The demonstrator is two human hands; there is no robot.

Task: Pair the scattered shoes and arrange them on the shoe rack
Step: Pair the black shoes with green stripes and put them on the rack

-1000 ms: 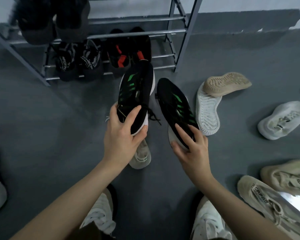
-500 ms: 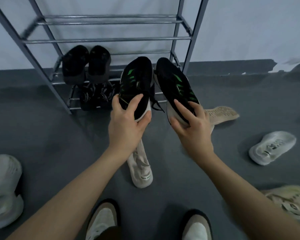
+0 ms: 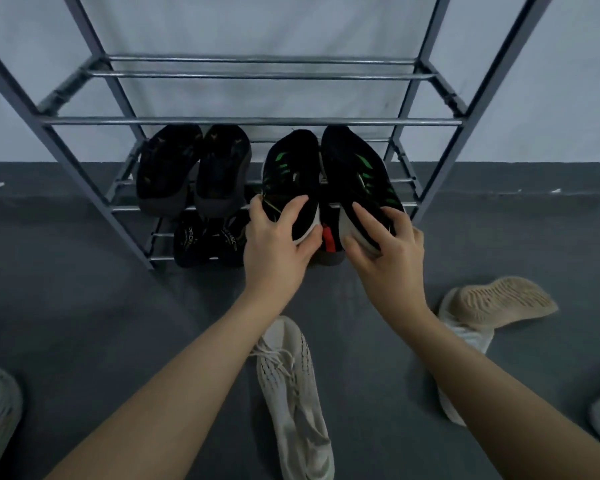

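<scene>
The left green-striped shoe (image 3: 293, 174) is gripped at its heel by the left hand (image 3: 278, 251). The right green-striped shoe (image 3: 357, 174) is clasped likewise by the right hand (image 3: 388, 254), both at the rack (image 3: 257, 121).

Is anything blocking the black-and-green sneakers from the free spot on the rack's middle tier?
Nothing visible. The left hand and right hand each hold a black-and-green sneaker toe-first at the grey metal shoe rack, right of the black pair already shelved.

I see two shoes side by side, one (image 3: 291, 174) in my left hand (image 3: 278, 244) and one (image 3: 357, 171) in my right hand (image 3: 388, 251), in front of the shoe rack (image 3: 253, 121). Another pair (image 3: 191, 171) sits on the rack to their left. One shoe (image 3: 291, 393) lies on the floor (image 3: 84, 306) between my arms.
</scene>
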